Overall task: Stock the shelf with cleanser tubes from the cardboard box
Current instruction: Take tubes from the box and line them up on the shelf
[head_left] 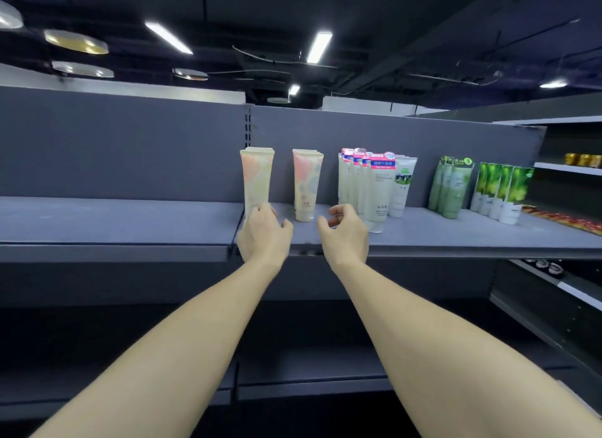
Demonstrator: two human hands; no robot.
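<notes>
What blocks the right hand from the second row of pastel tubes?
Nothing visible. The right hand hovers empty over bare grey shelf, just right of the second pastel pink-patterned tube row; white tubes with pink labels stand further right.

Head view, body only. Two bare forearms enter from the bottom corners of the frame, one on each side. No sleeve, cuff or glove covers either arm as far as the frame edge. Left hand [264,234] bare: no ring, watch or band seen on the fingers or wrist. Right hand [345,234] likewise bare at fingers and wrist. Nails too small to judge. Nothing of the torso or clothing shows.
</notes>
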